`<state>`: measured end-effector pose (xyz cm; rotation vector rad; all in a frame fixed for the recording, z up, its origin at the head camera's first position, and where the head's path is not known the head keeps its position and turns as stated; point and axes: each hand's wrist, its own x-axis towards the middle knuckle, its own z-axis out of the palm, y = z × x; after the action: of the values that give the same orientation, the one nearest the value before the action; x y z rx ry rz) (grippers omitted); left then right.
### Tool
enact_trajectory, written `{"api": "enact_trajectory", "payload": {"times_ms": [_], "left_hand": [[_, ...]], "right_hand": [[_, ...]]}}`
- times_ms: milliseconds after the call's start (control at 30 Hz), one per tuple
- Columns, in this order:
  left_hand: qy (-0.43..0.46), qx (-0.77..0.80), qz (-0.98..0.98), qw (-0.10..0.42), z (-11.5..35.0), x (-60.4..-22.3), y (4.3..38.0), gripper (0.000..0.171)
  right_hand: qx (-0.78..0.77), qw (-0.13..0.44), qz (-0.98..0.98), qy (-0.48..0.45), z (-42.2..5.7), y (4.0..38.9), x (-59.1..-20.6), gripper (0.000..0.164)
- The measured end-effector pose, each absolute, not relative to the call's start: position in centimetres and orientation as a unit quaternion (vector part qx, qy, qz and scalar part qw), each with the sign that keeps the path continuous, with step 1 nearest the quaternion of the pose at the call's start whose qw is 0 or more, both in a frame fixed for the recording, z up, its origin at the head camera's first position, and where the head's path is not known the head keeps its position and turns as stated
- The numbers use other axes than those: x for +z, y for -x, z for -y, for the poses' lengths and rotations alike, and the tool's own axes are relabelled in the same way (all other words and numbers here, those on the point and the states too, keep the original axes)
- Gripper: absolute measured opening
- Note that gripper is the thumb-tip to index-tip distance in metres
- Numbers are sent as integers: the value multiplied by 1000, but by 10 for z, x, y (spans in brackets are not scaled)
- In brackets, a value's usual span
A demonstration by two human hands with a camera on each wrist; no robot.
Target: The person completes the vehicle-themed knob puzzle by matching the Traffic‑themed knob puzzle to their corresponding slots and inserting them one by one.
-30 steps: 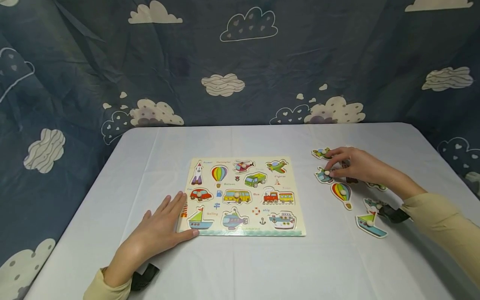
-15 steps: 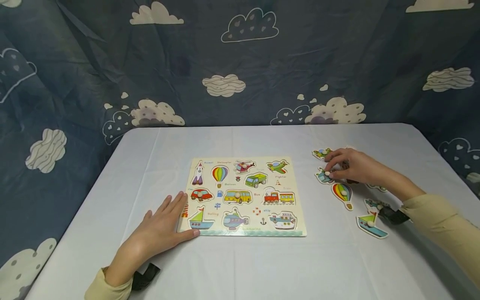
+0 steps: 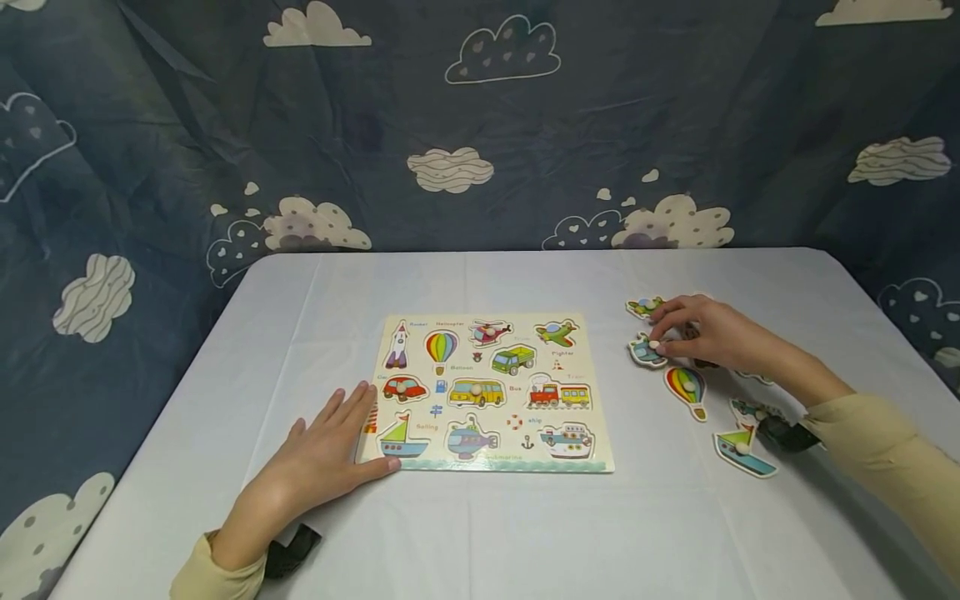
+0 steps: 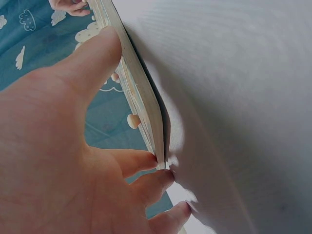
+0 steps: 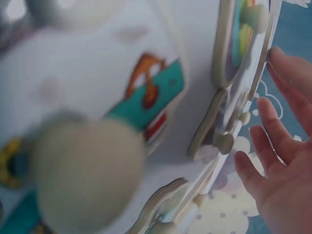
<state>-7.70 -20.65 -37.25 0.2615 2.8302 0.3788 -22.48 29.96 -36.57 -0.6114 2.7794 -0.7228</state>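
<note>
Dark blue cloth with printed white clouds (image 3: pixel 337 125): hanging behind the table and at both sides.

Table with white cloth cover (image 3: pixel 487 533): carrying the board around the middle, and loose pieces on the right.

Pale yellow sleeves (image 3: pixel 885 450): covering both forearms, with a black object (image 3: pixel 292 552) below the left wrist.

Cream rectangular board with coloured vehicle pictures (image 3: pixel 516 404): lying flat on the white cloth, with pale round knobs on the red car and on the yellow bus.

Left hand (image 3: pixel 330 446): relaxed, not clenched; fingers extended along the left edge of the board, thumb touching near its closest left corner.

Right hand (image 3: pixel 712 329): grasping; pinching the knob of a flat blue-and-white cut-out piece (image 3: pixel 643 353) between thumb and finger.

Sailboat piece with green-yellow sail and blue hull (image 3: pixel 744 454): lying nearest to the front among the loose pieces.

Striped balloon piece in red, yellow and green (image 3: pixel 685 392): lying just beside the pinched piece, on its front right.

Pinched piece: right of the board, well apart from it.

Small green airplane piece (image 3: pixel 642 307): lying behind the pinched piece, close to the fingertips.
</note>
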Motion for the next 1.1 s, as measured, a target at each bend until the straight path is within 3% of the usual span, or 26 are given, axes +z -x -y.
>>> {"api": "enact_trajectory", "payload": {"times_ms": [433, 1100], "left_hand": [[-90, 127, -978, 137, 205, -373, 79, 107], [-91, 125, -979, 133, 206, -374, 78, 106]], "right_hand": [[-252, 63, -935, 241, -274, 211, -359, 14], [-285, 59, -901, 321, -217, 187, -357, 16]]}}
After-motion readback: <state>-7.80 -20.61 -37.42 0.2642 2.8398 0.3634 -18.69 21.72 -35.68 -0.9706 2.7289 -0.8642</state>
